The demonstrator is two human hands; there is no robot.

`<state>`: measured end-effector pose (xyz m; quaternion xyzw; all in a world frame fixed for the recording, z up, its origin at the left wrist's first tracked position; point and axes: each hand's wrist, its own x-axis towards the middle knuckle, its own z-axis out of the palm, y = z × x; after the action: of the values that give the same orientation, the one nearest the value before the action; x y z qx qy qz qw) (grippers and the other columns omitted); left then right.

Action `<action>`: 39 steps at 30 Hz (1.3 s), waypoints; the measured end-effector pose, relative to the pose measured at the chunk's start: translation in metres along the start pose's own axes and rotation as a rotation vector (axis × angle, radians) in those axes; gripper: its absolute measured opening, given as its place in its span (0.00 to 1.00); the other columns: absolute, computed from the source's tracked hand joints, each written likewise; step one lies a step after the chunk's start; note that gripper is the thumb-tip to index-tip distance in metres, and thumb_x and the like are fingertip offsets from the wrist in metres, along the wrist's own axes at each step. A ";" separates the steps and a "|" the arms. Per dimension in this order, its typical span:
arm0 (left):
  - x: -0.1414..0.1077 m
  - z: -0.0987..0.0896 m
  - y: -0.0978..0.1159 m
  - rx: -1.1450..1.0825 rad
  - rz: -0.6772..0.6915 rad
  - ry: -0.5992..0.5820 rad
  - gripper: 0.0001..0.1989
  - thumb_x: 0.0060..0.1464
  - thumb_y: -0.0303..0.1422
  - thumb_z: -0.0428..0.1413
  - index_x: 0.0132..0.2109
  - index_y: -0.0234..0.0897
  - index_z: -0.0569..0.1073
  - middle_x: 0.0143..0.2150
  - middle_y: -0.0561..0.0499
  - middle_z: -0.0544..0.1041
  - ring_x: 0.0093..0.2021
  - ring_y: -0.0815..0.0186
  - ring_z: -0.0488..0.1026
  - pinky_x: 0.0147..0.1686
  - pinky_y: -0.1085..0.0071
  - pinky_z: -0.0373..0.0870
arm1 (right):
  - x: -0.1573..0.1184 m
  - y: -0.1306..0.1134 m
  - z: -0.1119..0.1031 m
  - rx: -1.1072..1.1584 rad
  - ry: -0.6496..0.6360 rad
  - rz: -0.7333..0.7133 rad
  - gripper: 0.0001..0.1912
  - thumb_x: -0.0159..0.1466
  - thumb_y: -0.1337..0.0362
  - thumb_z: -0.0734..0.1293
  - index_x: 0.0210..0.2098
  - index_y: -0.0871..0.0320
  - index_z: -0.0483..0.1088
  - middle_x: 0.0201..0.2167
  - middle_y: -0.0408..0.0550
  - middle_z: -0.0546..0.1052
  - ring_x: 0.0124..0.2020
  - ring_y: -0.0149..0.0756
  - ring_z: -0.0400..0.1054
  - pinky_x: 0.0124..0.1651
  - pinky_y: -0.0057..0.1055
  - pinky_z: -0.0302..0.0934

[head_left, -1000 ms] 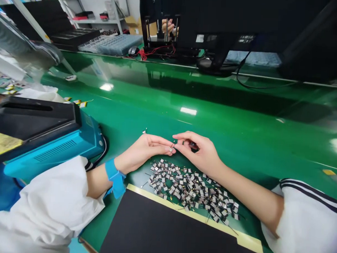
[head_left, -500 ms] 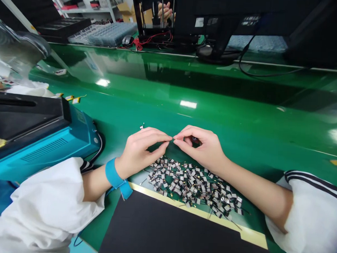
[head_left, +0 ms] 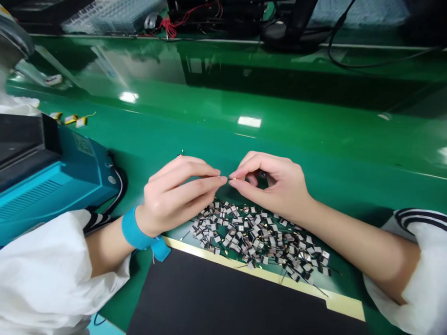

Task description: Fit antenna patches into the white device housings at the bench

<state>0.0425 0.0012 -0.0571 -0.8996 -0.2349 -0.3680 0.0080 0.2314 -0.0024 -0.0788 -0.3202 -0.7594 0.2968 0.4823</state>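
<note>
My left hand (head_left: pixel 182 193), a blue strap round its wrist, is closed in a pinch with its fingertips pointing right. Opposite it, my right hand (head_left: pixel 272 181) pinches with thumb and forefinger. Between the two sets of fingertips shows a short bit of thin black wire (head_left: pixel 229 179); what it belongs to is hidden by the fingers. Something small and dark sits inside the curl of my right hand, too hidden to name. Just below both hands spreads a pile of small silvery square parts with short black leads (head_left: pixel 257 237), some with gold-coloured ends.
A black mat (head_left: pixel 233 300) with a pale yellow edge lies in front of the pile. At left stands a blue and black machine (head_left: pixel 69 177) with a cable. Several small yellow-edged parts (head_left: pixel 71 119) lie behind it. Clear plastic trays (head_left: pixel 119 15) and a monitor stand (head_left: pixel 294 33) are at the back.
The view has tipped downward and shifted slightly right. My left hand has turned, showing more of its back, with its fingers straighter. My right hand keeps its pinch.
</note>
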 end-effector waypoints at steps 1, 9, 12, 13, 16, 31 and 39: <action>0.000 0.000 0.000 -0.006 -0.005 -0.007 0.07 0.50 0.24 0.55 0.37 0.38 0.71 0.35 0.52 0.73 0.37 0.68 0.71 0.38 0.69 0.72 | 0.000 0.000 0.000 0.004 0.000 -0.003 0.01 0.56 0.70 0.64 0.28 0.60 0.66 0.24 0.42 0.70 0.21 0.21 0.57 0.22 0.21 0.54; 0.002 -0.004 -0.001 -0.044 0.021 -0.034 0.08 0.49 0.23 0.55 0.38 0.38 0.70 0.36 0.51 0.73 0.36 0.67 0.71 0.35 0.69 0.72 | 0.000 -0.002 -0.002 0.007 -0.025 -0.005 0.02 0.56 0.69 0.64 0.27 0.59 0.67 0.23 0.40 0.69 0.22 0.20 0.59 0.22 0.20 0.55; 0.003 -0.004 -0.001 -0.063 0.036 -0.038 0.08 0.49 0.23 0.56 0.37 0.37 0.70 0.35 0.50 0.73 0.36 0.66 0.71 0.35 0.69 0.72 | 0.000 -0.002 -0.002 0.008 -0.024 -0.017 0.02 0.56 0.69 0.65 0.27 0.60 0.67 0.23 0.40 0.69 0.22 0.20 0.59 0.22 0.19 0.55; 0.004 -0.004 -0.001 -0.067 0.037 -0.040 0.08 0.49 0.23 0.56 0.37 0.37 0.70 0.35 0.50 0.73 0.36 0.66 0.72 0.35 0.69 0.73 | -0.001 -0.002 -0.002 0.006 -0.023 -0.022 0.02 0.56 0.69 0.65 0.27 0.60 0.67 0.23 0.40 0.69 0.22 0.20 0.59 0.22 0.19 0.55; 0.004 -0.004 -0.001 -0.072 0.027 -0.052 0.09 0.49 0.23 0.56 0.38 0.38 0.69 0.36 0.51 0.73 0.36 0.66 0.72 0.34 0.68 0.73 | -0.001 -0.002 -0.002 -0.002 -0.016 -0.028 0.02 0.56 0.69 0.65 0.27 0.60 0.67 0.22 0.40 0.69 0.22 0.20 0.60 0.22 0.20 0.55; -0.005 -0.029 -0.048 0.636 -0.520 -0.299 0.05 0.52 0.28 0.51 0.34 0.35 0.72 0.31 0.50 0.72 0.34 0.62 0.69 0.32 0.68 0.66 | -0.001 0.004 0.001 -0.038 -0.034 0.014 0.01 0.58 0.71 0.63 0.31 0.62 0.67 0.22 0.40 0.66 0.21 0.19 0.56 0.23 0.19 0.53; -0.003 -0.030 -0.048 0.408 -0.506 -0.400 0.10 0.52 0.29 0.50 0.42 0.36 0.72 0.40 0.50 0.72 0.41 0.61 0.67 0.42 0.66 0.65 | -0.002 0.005 0.001 -0.030 -0.067 0.018 0.02 0.58 0.71 0.63 0.30 0.62 0.67 0.22 0.40 0.66 0.21 0.19 0.56 0.23 0.19 0.53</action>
<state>0.0005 0.0372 -0.0447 -0.8471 -0.5151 -0.1209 0.0499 0.2323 -0.0009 -0.0836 -0.3242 -0.7765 0.3005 0.4491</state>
